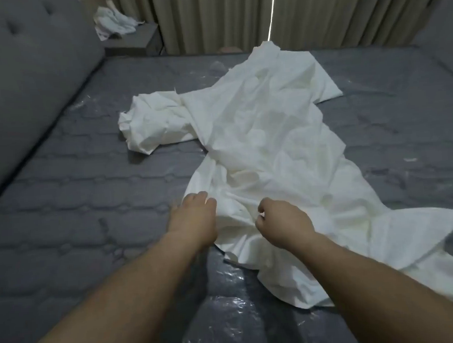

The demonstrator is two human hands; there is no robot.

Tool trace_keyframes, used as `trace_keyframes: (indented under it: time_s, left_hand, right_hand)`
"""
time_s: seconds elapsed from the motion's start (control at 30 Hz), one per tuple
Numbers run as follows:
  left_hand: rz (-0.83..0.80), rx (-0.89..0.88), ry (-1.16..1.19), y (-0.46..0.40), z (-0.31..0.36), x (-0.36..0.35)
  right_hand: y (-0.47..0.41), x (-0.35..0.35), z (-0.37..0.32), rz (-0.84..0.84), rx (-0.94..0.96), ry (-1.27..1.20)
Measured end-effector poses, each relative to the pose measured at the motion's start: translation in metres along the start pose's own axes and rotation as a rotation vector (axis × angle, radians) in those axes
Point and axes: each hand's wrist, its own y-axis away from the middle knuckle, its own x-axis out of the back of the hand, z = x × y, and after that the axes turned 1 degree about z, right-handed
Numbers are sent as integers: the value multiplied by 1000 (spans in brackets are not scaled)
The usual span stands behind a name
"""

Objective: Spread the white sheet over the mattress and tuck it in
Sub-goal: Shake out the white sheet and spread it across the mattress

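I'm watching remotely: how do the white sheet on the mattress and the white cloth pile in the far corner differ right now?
The white sheet is large, strewn in a crumpled band across the grey mattress; the white cloth pile looks far smaller, bunched on a grey stand beside the headboard. The left hand and right hand are at the sheet's near folds; nothing touches the pile. Both are white, wrinkled fabric.

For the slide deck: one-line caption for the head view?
Both hands, left hand and right hand, gather a crumpled white sheet lying on a grey mattress.
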Motion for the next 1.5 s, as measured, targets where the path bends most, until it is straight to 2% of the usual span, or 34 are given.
trace_keyframes:
  time_s: [0.1, 0.23, 0.43, 0.57, 0.63, 0.8, 0.97, 1.03, 1.17, 1.23, 1.3, 1.37, 1.43, 1.5]
  left_hand:
    - [24, 16, -24, -16, -9, -42]
    - [-33, 25, -52, -34, -28, -93]
    - [127, 9, -135, -33, -32, -117]
    - [101, -69, -176, -6, -30, -110]
    - [106, -128, -195, 2, -26, -99]
    - [177, -166, -83, 33, 19, -52]
    - [291, -267, -184, 62, 73, -10]
    - [305, -283, -266, 72, 81, 0]
    - [138, -335, -329, 97, 77, -6]
    - [91, -346, -319, 110, 72, -7]
    - [44, -323, -309, 120, 71, -2]
    - [-20, -303, -273, 128, 77, 7]
    - [-55, -341, -226, 142, 94, 19]
    - [-87, -426, -206, 162, 117, 24]
  right_hand:
    - [-20, -46, 7, 17, 84, 23]
    - [-43, -101, 9, 100, 158, 68]
    - [-48, -125, 6, 179, 214, 154]
    - [-19, -111, 5, 148, 240, 190]
    - [-5, -93, 7, 185, 239, 193]
    - [31, -27, 12, 481, 141, 70]
    - [70, 32, 35, 668, 105, 79]
    - [83, 44, 52, 528, 101, 90]
    - [115, 35, 91, -61, 43, -40]
    - [123, 17, 110, -190, -55, -149]
    - [126, 0, 118, -179, -99, -210]
    - [125, -10, 112, -26, -62, -241]
    - [125, -12, 87, 124, 0, -310]
    - [126, -2, 52, 152, 46, -429]
